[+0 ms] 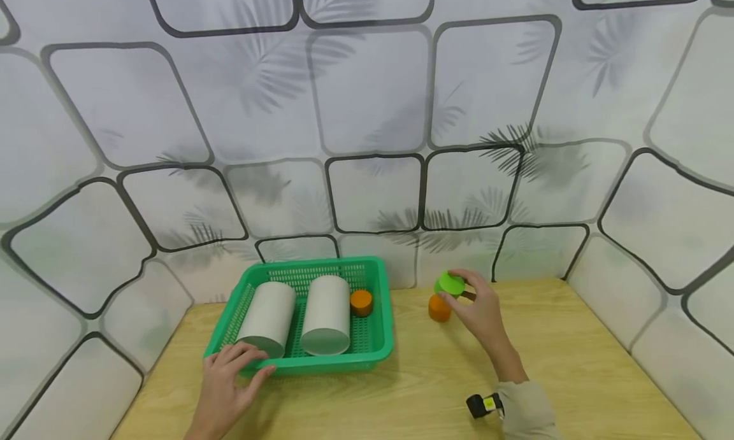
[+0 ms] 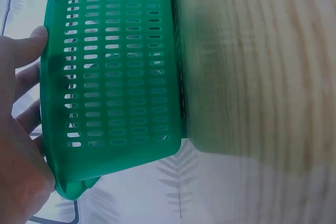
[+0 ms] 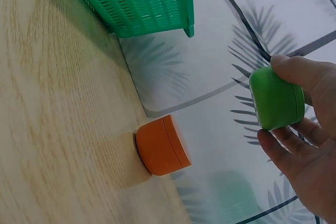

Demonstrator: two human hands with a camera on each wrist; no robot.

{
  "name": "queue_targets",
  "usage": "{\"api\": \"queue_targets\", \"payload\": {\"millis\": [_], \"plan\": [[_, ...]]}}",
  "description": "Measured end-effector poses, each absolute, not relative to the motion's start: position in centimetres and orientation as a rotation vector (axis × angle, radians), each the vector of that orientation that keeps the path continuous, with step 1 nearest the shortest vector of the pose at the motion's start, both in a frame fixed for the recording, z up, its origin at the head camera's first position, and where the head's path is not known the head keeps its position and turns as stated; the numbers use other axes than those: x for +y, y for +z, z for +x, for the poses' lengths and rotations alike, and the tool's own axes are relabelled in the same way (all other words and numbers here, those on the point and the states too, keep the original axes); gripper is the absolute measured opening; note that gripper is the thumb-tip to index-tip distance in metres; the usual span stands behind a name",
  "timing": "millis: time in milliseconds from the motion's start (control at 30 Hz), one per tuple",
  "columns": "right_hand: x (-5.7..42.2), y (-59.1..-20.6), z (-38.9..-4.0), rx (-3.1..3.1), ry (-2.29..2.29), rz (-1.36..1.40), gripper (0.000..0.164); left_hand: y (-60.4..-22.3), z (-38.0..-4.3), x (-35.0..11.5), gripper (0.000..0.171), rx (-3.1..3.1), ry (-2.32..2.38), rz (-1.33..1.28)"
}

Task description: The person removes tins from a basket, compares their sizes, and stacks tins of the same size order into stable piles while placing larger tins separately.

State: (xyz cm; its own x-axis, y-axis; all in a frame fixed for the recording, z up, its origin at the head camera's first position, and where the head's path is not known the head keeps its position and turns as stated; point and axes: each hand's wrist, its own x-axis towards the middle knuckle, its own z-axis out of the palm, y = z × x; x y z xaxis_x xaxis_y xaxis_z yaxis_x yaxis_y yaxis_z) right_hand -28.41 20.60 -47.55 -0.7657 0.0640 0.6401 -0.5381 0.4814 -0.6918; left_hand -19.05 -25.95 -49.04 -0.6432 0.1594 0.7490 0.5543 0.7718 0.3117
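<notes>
My right hand (image 1: 480,312) pinches a small green round container (image 3: 277,99) between thumb and fingers, holding it up off the table. Just below it an orange round container (image 3: 163,146) stands upright on the wood, apart from the green one. My left hand (image 1: 226,386) rests on the front left rim of a green plastic basket (image 2: 115,77), its thumb and fingers at the edge. Inside the basket lie two white cylinders (image 1: 269,316) side by side, with a second orange container (image 1: 361,303) to their right.
The basket stands on a light wooden table (image 1: 424,389) at the left. A patterned wall covering (image 1: 373,191) closes off the back and both sides. On the right wrist sits a small black device (image 1: 477,405) with a yellow patch.
</notes>
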Motion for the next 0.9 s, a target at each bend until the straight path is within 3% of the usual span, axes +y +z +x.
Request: {"api": "queue_targets", "payload": {"millis": [900], "plan": [[20.2,-51.4,-29.7,-2.151,1.398,0.286,0.042,-49.1,-19.1,-26.1,0.029,-2.237,-0.7,-0.508]]}}
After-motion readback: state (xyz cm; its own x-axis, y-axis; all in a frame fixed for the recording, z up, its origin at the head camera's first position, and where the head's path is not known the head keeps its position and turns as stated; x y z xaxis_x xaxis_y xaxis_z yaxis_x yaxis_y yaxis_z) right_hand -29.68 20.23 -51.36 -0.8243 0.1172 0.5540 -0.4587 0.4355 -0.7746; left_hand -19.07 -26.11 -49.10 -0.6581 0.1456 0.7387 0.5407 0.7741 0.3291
